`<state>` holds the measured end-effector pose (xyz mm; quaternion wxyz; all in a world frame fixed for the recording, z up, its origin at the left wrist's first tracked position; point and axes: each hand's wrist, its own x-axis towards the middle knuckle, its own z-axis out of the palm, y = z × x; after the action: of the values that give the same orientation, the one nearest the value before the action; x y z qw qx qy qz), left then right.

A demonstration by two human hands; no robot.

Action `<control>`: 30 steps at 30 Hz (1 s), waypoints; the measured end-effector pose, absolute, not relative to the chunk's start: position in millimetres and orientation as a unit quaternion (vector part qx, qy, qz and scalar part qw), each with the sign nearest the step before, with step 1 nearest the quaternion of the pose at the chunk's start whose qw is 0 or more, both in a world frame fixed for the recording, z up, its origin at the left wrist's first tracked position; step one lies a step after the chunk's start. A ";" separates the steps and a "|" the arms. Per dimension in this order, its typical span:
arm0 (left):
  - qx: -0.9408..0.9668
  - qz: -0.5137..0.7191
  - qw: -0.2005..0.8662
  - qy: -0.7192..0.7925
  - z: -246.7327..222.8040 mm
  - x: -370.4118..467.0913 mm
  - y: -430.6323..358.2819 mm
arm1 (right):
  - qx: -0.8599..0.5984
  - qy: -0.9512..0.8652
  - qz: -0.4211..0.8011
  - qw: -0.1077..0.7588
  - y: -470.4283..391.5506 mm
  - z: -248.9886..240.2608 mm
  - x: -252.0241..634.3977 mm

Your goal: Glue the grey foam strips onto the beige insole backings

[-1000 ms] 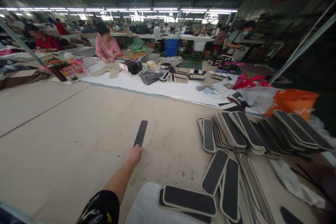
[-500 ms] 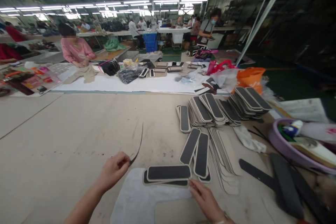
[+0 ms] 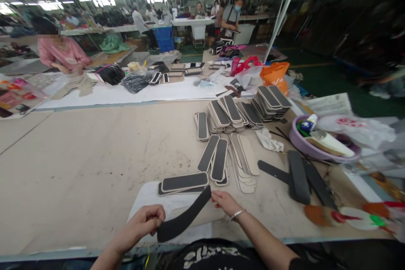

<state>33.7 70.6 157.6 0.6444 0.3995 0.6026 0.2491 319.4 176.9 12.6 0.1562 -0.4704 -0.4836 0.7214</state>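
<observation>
A dark curved strip (image 3: 185, 219) hangs between my hands near the table's front edge. My left hand (image 3: 151, 220) pinches its lower left end, and my right hand (image 3: 223, 200) pinches its upper right end. Below the strip lie a beige piece (image 3: 205, 215) and a white sheet (image 3: 139, 202). Just beyond, two dark panels with pale rims (image 3: 185, 181) overlap at the sheet's top edge. More such panels (image 3: 219, 160) lie fanned out to the right, beside a spread of thin beige pieces (image 3: 247, 156).
Stacks of rimmed panels (image 3: 234, 112) stand at the back right. A purple basin (image 3: 294, 135) with items, long black pieces (image 3: 299, 177) and a brush (image 3: 319, 215) lie at the right. Across the table sits a person in pink (image 3: 63, 52); another person (image 3: 232, 17) stands farther back.
The dark strip, earlier in my left hand alone, is now stretched between both hands. My right hand has left the rimmed panels. The view has turned right and tilted down.
</observation>
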 end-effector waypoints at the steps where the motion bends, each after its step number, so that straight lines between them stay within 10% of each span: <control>1: 0.390 0.252 0.652 0.600 154.2 37.3 69.9 | -0.474 -0.480 0.723 0.151 174.0 12.2 325.1; 30: 0.277 0.223 0.605 0.712 -4.3 44.8 38.5 | -0.655 -0.539 0.528 0.040 122.2 -30.0 363.8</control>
<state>44.8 38.5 -4.3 0.6053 0.2771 0.7121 0.2231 363.8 122.2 -30.0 0.0396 -0.6552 -0.5391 0.5278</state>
